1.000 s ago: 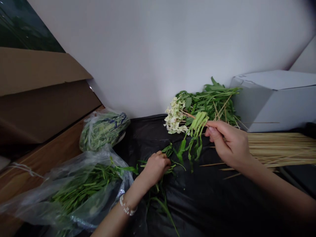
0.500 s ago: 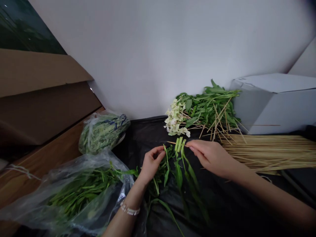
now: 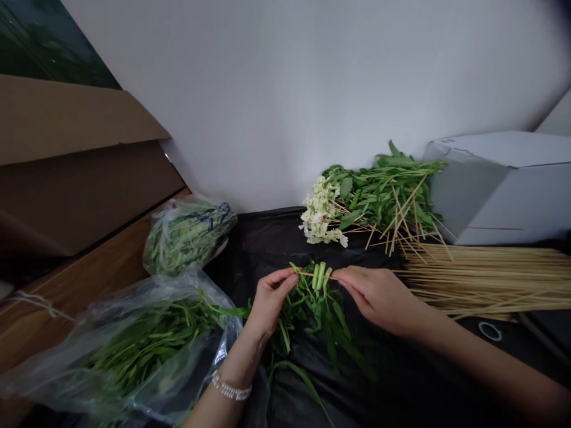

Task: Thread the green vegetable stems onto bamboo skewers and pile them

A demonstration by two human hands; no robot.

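Note:
My right hand (image 3: 372,296) pinches a thin bamboo skewer (image 3: 307,274) that points left. Several green leafy stems (image 3: 319,277) are threaded on it side by side, their leaves hanging below. At the skewer's left tip, my left hand (image 3: 273,297) is closed on another green stem (image 3: 295,268), which touches the tip; whether the tip has gone through it I cannot tell. Loose leafy greens (image 3: 285,333) lie under and beside the left hand on the black sheet (image 3: 263,238).
Skewered greens (image 3: 379,184) and cabbage-like pale pieces (image 3: 323,208) are piled by the wall. Bare skewers (image 3: 486,276) lie at right, before a white box (image 3: 504,184). At left are an open plastic bag of greens (image 3: 138,351), a tied bag (image 3: 187,238) and a cardboard box (image 3: 75,196).
The skewer and its stems have come lower and left, the tip meeting the stem in my left hand. My left hand has barely moved. The view has shifted slightly.

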